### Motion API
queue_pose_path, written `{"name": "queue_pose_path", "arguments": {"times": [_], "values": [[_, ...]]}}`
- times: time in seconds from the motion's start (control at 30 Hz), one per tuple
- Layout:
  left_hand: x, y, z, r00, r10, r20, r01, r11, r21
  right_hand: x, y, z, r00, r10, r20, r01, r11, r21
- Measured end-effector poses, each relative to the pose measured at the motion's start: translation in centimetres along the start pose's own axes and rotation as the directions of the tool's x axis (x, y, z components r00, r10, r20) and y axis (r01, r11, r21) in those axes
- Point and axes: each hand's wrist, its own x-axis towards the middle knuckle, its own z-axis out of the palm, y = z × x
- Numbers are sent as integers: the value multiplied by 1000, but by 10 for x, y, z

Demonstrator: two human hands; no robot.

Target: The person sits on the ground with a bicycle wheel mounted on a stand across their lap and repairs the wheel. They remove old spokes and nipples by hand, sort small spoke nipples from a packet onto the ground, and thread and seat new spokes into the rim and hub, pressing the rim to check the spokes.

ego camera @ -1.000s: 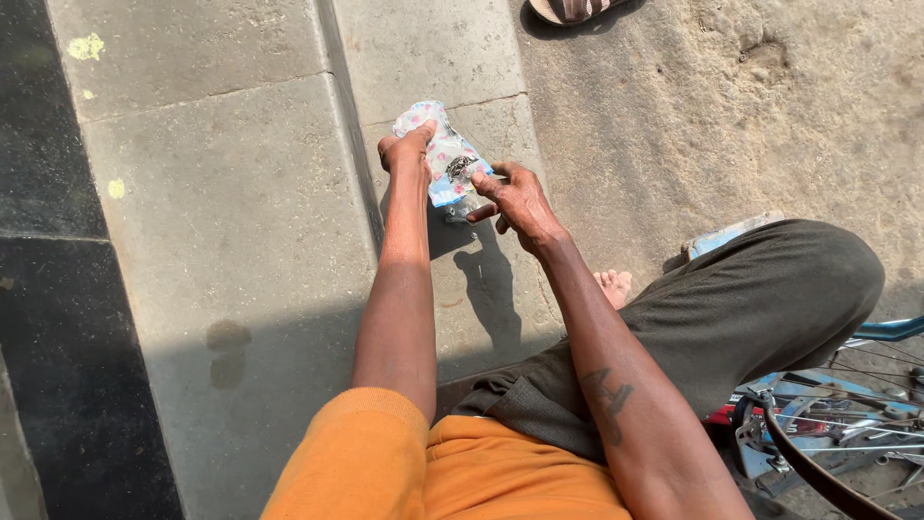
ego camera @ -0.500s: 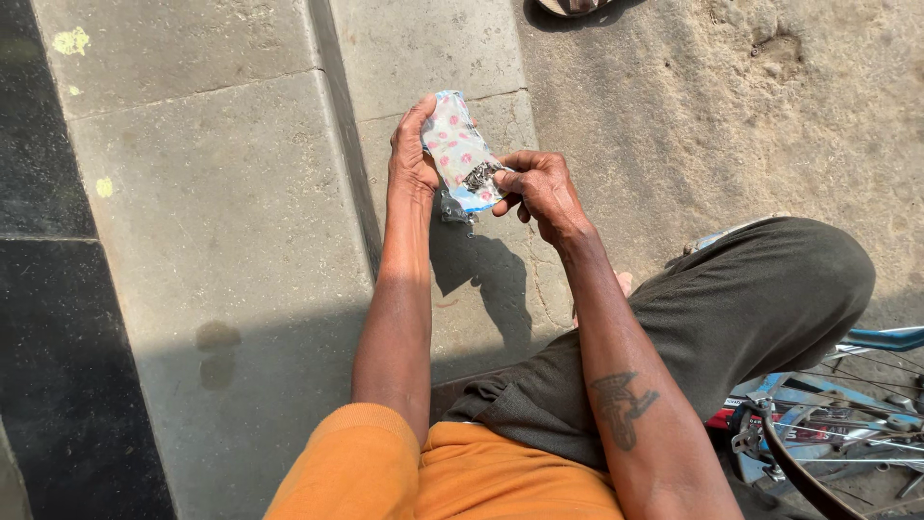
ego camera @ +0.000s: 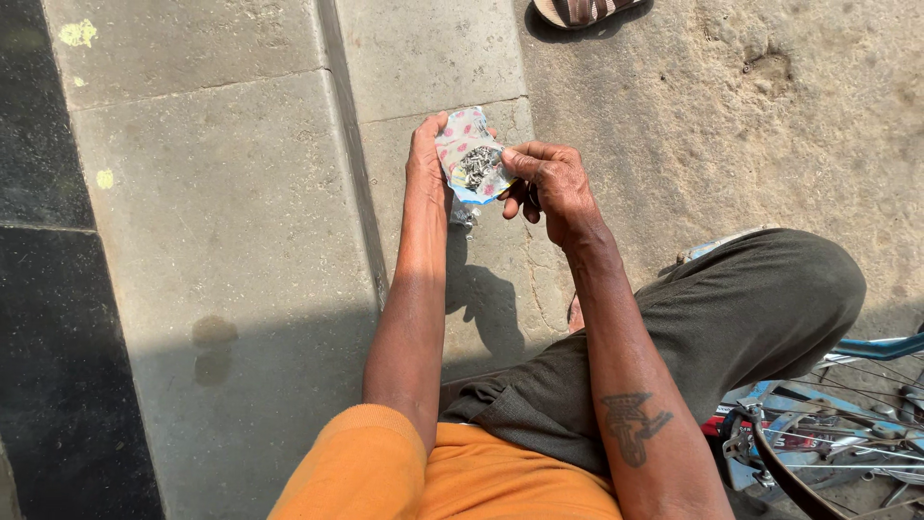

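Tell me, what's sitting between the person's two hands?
In the head view, a small dotted paper packet with tiny grey metal bits sits between the left hand and right hand.

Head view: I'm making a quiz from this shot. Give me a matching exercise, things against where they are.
1. packet
2. sandal
3. bicycle wheel
4. yellow paint spot

a. top edge, on rough ground
b. lower right corner
c. between left hand and right hand
d. top left, on paving slab

Pairs: 1-c, 2-a, 3-b, 4-d
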Motion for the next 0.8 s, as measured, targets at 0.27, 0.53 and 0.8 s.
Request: {"name": "queue_pose_path", "arguments": {"times": [0.27,0.53,0.8], "values": [[17,-1,-2,998,10,-61,-18,990,-143,-6,1,-6,996,-91,15,91,995,-32],[26,1,-1,969,73,-235,-131,962,-238,-11,3,0,741,-651,-166,429,648,-629],[15,0,7,965,25,-259,-94,962,-256,-30,4,9,810,-559,177,434,368,-822]]}}
